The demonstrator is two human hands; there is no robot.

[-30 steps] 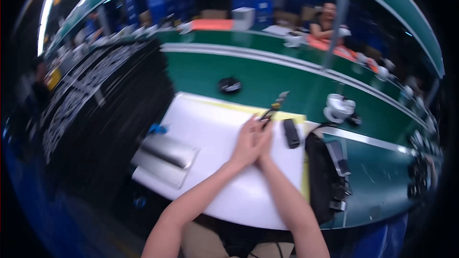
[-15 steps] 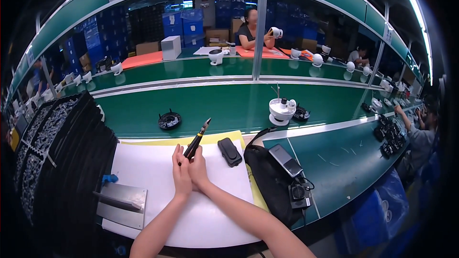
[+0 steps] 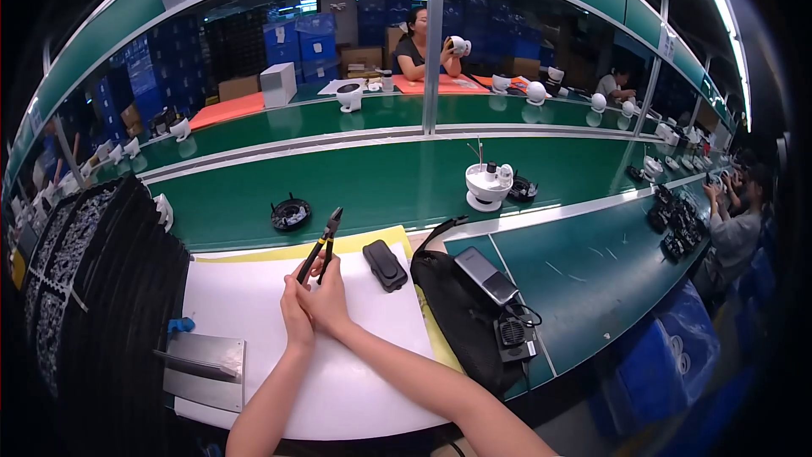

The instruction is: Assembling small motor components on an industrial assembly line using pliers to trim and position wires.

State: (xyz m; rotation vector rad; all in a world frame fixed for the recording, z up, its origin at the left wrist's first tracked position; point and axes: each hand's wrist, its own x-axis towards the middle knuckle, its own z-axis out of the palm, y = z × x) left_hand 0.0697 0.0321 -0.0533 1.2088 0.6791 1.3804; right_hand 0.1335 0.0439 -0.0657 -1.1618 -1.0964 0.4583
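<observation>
A pair of pliers (image 3: 326,241) with black handles and a yellow band points up and away, its handles spread a little apart. My right hand (image 3: 328,298) is closed around the handles. Pressed against it, my left hand (image 3: 296,313) closes at the lower end of the left handle; its fingers are partly hidden. Both hands are above a white sheet (image 3: 372,372) with a yellow edge. To their right lies a small black case (image 3: 386,266). Beyond the sheet sits a round black part (image 3: 291,213) on the green belt (image 3: 381,178).
Stacked black trays (image 3: 127,288) of small parts rise at the left, beside a metal bracket (image 3: 203,371). At the right are a black bag (image 3: 461,322), a grey device (image 3: 485,276) and a white round housing (image 3: 488,190). A co-worker (image 3: 414,55) sits across the line.
The pliers' handles have spread apart, where before they looked together. My hands remain joined around them. The whole view has shifted slightly, moving things left in the picture.
</observation>
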